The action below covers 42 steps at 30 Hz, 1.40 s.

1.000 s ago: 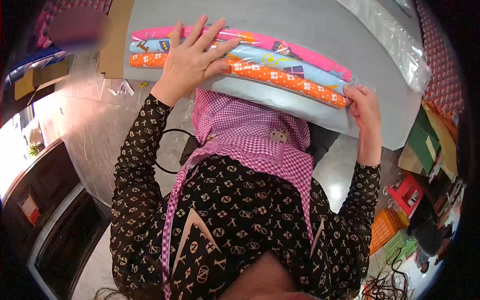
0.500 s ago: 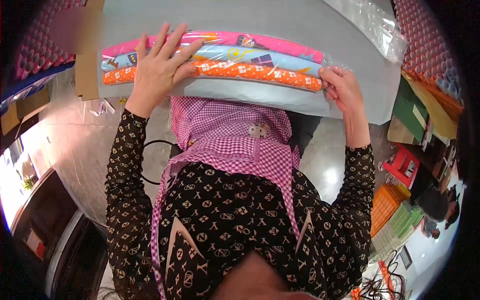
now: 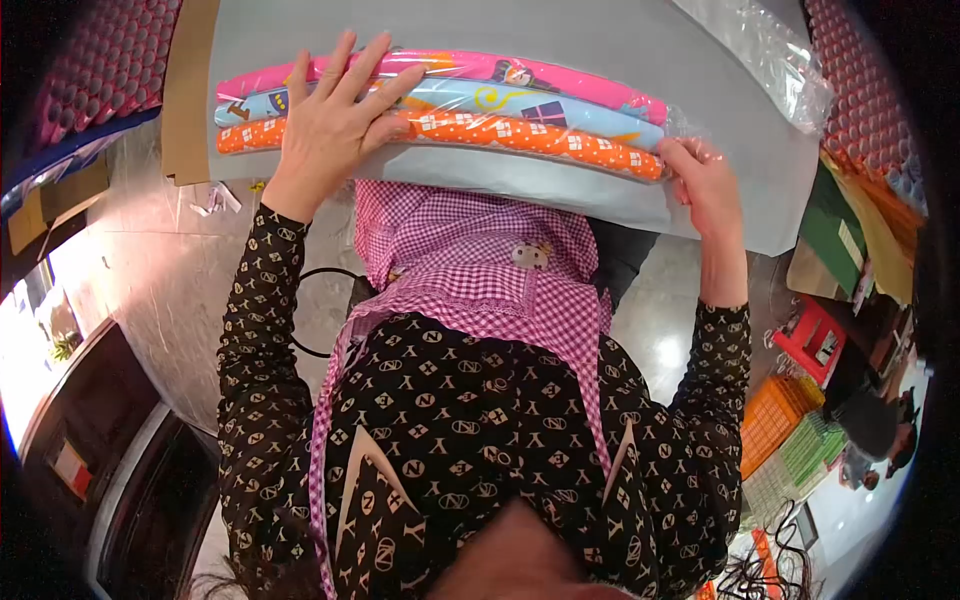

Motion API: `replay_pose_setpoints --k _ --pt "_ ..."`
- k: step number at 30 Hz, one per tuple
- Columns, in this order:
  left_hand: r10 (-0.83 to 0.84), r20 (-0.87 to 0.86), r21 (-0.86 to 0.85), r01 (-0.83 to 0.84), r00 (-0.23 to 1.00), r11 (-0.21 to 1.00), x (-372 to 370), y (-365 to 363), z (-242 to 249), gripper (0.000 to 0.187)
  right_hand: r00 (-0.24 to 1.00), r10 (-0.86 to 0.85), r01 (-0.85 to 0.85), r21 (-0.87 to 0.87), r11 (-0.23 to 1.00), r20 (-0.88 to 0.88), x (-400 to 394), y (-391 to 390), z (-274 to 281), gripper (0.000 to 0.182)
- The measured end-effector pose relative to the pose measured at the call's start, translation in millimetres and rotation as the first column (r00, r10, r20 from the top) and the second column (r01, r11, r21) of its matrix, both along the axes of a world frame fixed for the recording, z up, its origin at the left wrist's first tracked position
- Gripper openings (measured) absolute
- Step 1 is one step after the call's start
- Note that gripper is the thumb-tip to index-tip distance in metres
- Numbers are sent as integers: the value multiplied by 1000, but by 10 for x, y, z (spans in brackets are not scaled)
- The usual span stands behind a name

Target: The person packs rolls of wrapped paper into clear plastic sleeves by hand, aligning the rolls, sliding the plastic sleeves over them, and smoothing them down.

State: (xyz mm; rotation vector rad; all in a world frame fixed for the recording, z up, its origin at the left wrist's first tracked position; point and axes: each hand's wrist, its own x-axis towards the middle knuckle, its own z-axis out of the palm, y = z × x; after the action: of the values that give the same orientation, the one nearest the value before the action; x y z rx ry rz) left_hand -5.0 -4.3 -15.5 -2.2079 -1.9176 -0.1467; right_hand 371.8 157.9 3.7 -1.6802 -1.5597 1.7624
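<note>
Three long rolls, pink, light blue and orange, lie side by side in clear plastic on a grey sheet. My left hand rests on their left part with its fingers spread. At the right end, my right hand is closed, thumb and fingers pinching the clear wrap beside the orange and blue rolls.
Clear plastic film lies at the back right. Stacks of rolls stand on the left and right. A red stool, an orange crate and a seated person are at the right.
The view has shifted slightly, so most things appear a little further right. Both hands keep nearly the same places on the wrapped rolls.
</note>
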Motion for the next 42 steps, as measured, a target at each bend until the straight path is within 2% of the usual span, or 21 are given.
replay_pose_setpoints --k 2,9,14,18,27,30,33,35,36,38,39,40,42 --pt "3 5 6 -3 1000 1000 10 -3 2 55 993 29 -33 29 999 117 44 -43 45 20" --pt "-7 27 3 7 1000 1000 11 -7 17 55 994 2 -8 50 999 111 126 -130 -1 21" --pt "1 32 7 -2 999 1000 8 -12 21 55 982 54 -69 72 995 183 128 -131 27 21" --pt "-2 23 11 1 1000 1000 7 -13 15 53 981 102 -108 25 994 164 188 -121 -8 24" --pt "-2 7 0 2 1000 1000 -3 -9 -5 52 998 31 -32 8 999 59 107 -153 -41 18" --pt "-1 5 -3 1 1000 1000 23 2 10 53 998 9 -7 -26 1000 55 80 -146 -42 18" --pt "40 -41 -10 -41 998 999 40 12 5 55 997 26 -25 -9 1000 68 56 -125 -68 16" --pt "9 -41 13 -8 999 1000 36 11 -28 54 992 18 -21 23 1000 123 92 -99 -94 15" --pt "-13 6 52 13 1000 999 18 15 -47 51 993 49 -52 26 998 104 106 -90 -111 15" --pt "0 20 86 -2 1000 996 19 19 -81 51 997 -20 24 -46 999 75 131 -62 -161 15" --pt "-22 51 118 16 998 993 8 16 -91 50 998 1 1 -44 999 60 131 -56 -188 15" --pt "-2 52 45 0 999 999 10 -7 -69 53 999 -2 4 -47 999 46 142 -58 -202 15" --pt "8 38 56 -10 999 998 27 -8 -70 52 1000 6 -5 -38 999 26 171 -61 -189 16"
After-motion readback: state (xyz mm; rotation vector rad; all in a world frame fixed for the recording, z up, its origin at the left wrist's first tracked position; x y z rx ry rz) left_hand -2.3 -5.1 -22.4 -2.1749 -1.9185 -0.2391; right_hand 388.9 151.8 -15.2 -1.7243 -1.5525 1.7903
